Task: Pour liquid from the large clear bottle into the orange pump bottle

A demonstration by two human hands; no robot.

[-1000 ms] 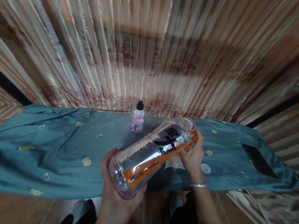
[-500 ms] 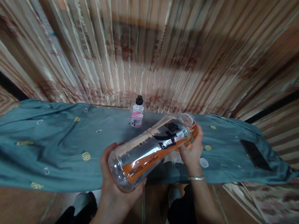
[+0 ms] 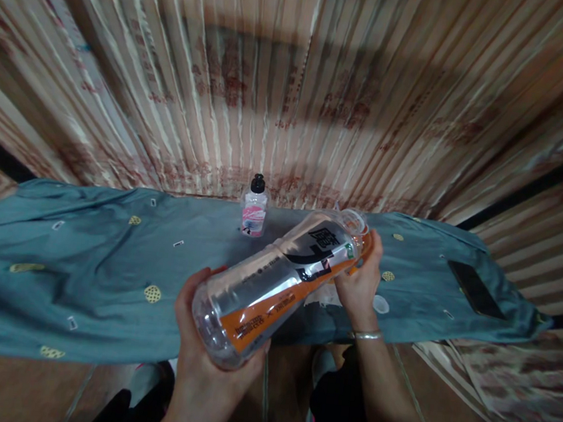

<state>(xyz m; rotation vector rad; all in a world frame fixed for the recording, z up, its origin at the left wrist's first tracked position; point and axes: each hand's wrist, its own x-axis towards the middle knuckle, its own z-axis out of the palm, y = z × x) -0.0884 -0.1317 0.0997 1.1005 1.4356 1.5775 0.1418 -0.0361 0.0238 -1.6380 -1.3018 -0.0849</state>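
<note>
A large clear plastic bottle with an orange and black printed label lies tilted across both hands above the table. Its wide mouth, without a cap, points up to the right. My left hand is closed around the base. At the neck end, my right hand grips from the right side, its fingers partly hidden behind the bottle. Something orange shows between that hand and the neck; whether it belongs to the bottle I cannot tell. Upright behind the bottle stands a small clear bottle with a pink label and black top.
A teal patterned cloth covers the narrow table. On it, a pale round lid lies right of my right wrist, and a dark phone-like slab sits farther right. Striped curtains hang behind and at the sides.
The view has shifted slightly, so the table and its things appear a little farther left. Both hands keep their hold on the large bottle, which stays at nearly the same tilt.
</note>
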